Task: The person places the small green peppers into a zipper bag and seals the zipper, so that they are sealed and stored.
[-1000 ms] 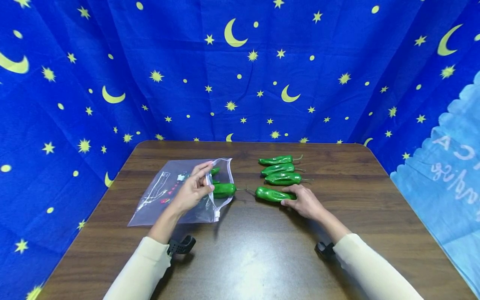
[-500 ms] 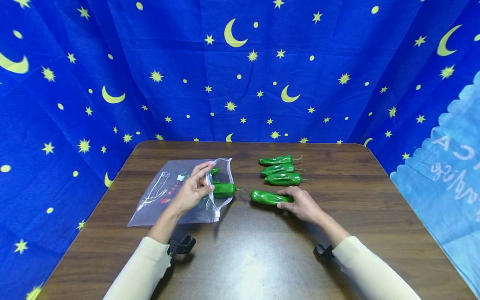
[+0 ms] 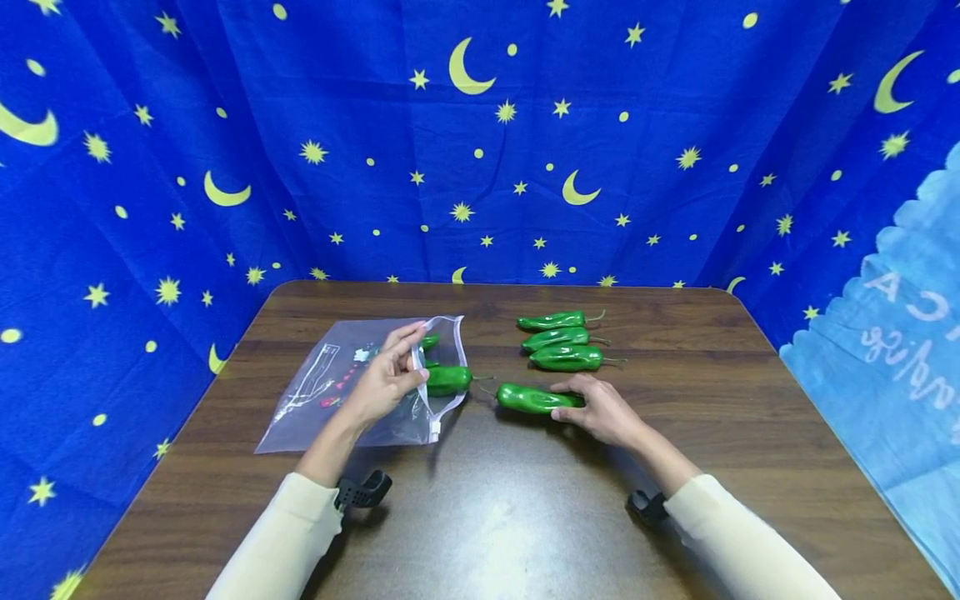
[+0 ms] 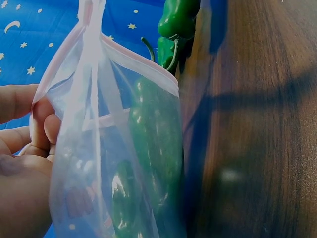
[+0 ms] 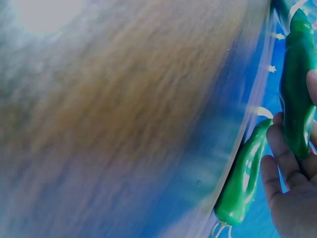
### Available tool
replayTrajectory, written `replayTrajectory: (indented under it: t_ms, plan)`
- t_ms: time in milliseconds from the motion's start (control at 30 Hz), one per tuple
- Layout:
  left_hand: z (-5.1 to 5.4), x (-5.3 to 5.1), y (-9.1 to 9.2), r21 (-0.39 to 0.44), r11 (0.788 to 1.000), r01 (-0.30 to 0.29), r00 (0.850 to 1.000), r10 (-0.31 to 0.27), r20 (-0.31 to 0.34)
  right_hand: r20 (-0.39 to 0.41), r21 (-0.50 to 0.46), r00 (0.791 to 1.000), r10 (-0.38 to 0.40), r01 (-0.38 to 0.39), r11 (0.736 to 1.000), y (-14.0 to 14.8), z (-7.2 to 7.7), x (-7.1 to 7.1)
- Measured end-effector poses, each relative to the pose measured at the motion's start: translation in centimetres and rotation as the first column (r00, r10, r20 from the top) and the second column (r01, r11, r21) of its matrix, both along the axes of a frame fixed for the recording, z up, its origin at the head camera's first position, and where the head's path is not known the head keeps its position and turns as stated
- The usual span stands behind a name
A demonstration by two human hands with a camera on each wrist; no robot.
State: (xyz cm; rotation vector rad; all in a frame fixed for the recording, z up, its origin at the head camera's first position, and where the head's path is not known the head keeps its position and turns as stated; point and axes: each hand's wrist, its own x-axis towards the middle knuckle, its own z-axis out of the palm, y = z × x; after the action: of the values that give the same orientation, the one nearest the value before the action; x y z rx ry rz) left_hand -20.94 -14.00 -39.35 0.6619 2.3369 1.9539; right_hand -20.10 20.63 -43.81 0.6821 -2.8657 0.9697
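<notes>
In the head view a clear zip bag [image 3: 322, 417] lies at the left of the table, its mouth facing right. My left hand [image 3: 382, 383] pinches the upper edge of that mouth and holds it raised. Inside the mouth is a green pepper [image 3: 448, 381], its stem sticking out, with parts of others behind it. My right hand [image 3: 603, 410] grips another green pepper [image 3: 534, 398] by its right end, stem pointing left towards the bag. The right wrist view shows this pepper [image 5: 297, 84] between thumb and fingers.
Three green peppers lie in a column behind my right hand, the nearest [image 3: 567, 358] with its stem to the right. A blue curtain [image 3: 480, 167] with moons and stars stands behind the brown table [image 3: 465, 517]. Light blue cloth [image 3: 900, 333] hangs at the right.
My right hand has moved slightly left and nearer the front edge, bringing its pepper closer to the bag mouth. The left hand and the bag have stayed in place.
</notes>
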Motion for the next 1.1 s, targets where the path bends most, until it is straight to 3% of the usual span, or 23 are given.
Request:
replayTrajectory:
  t_ms: [367,800,1100]
  plan:
    - [0.0,0.0,0.1,-0.007,1.000,0.014,1.000,-0.014,0.017,-0.048,0.004,0.999,0.027,-0.026,1.000,-1.4,0.3,-0.6]
    - [-0.1,-0.1,0.2,-0.024,0.999,0.022,1.000,-0.022,0.018,-0.016,0.027,0.999,0.037,-0.037,0.999,-3.9,0.9,-1.3]
    - [-0.1,0.0,0.3,-0.049,0.998,0.026,1.000,-0.026,-0.008,-0.070,0.054,0.996,0.058,-0.055,0.997,-5.5,0.9,-1.8]
